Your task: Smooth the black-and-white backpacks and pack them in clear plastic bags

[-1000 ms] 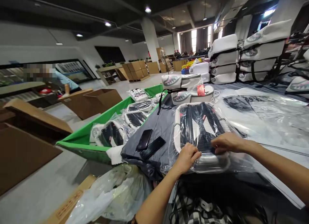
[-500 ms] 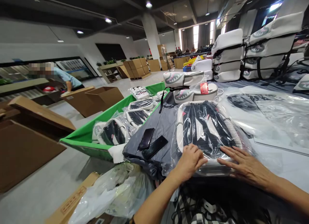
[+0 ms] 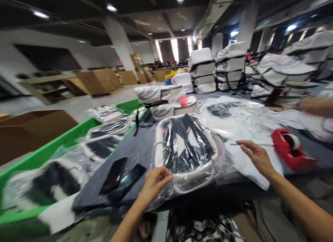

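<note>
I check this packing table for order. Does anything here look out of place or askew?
Two dark phones lie loose on the grey cloth beside the bagged backpack, among the packing goods. The left hand holds the bag's near edge. The right hand is near the red tape dispenser.

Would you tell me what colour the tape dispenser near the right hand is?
Red, seen in the head view: the tape dispenser.

Worktop (image 3: pixel 137 151) under dark grey cloth, two black phones (image 3: pixel 122 177) near front edge, plastic-wrapped bag (image 3: pixel 186 148) at centre, red tape dispenser (image 3: pixel 292 150) right, stacked white bags (image 3: pixel 203 70) at rear
</note>
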`<state>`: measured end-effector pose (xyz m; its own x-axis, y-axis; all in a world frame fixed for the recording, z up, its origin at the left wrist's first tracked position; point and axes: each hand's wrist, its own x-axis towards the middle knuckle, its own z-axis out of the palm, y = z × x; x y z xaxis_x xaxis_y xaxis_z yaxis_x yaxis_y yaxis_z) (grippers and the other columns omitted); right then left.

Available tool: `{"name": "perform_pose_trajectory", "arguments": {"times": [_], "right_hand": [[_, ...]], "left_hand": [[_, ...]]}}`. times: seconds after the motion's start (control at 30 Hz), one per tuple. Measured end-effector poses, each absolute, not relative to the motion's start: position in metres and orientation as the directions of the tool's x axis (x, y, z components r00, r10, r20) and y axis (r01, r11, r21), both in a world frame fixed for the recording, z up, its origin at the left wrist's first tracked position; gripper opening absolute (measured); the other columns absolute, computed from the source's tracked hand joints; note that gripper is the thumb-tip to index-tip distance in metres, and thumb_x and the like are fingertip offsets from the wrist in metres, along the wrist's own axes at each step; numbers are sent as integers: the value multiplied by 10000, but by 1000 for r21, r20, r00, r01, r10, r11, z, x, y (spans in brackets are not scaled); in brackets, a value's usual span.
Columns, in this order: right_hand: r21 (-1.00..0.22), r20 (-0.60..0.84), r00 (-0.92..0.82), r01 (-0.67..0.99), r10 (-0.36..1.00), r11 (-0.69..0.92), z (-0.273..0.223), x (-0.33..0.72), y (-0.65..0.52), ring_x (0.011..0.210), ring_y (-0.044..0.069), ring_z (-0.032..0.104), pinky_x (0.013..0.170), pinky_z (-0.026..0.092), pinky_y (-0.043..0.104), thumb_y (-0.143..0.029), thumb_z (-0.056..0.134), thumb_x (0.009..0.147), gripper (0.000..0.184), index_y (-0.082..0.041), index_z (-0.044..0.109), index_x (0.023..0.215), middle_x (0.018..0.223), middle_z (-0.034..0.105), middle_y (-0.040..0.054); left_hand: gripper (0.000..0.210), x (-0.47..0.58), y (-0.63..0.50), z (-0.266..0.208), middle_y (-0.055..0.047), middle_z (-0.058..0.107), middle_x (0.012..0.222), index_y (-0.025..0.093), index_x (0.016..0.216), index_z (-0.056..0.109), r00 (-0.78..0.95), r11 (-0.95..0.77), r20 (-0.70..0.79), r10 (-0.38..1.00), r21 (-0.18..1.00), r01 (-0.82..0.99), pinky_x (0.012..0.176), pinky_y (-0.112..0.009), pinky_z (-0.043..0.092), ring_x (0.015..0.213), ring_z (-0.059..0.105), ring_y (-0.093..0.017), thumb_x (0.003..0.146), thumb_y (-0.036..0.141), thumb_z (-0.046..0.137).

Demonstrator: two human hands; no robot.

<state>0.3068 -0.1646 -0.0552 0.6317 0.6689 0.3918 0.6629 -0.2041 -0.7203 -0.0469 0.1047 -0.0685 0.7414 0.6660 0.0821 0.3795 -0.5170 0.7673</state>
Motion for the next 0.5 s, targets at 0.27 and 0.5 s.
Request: {"name": "perform_pose_trajectory", "arguments": {"times": [0.27,0.5], "right_hand": [[-534,243,824,554,512,-639,-43,384,-265,757,308,670,712,519,415,-581,609,738,357,-227,639,700,763,706,109],[-410,45,896,420,442,-810,-70,380,-304,499,286,603,578,457,425,-327,687,631,285,-247,478,455,518,583,82]], "left_hand": [[413,-43,119,-57,6,630,625,205,600,622,791,-412,-112,601,804,427,621,-258,417,661,576,-187,609,594,759],[402,-45,118,-59,-7,623,660,202,640,626,791,-432,-94,604,796,424,656,-273,427,681,561,-194,614,593,719]]}}
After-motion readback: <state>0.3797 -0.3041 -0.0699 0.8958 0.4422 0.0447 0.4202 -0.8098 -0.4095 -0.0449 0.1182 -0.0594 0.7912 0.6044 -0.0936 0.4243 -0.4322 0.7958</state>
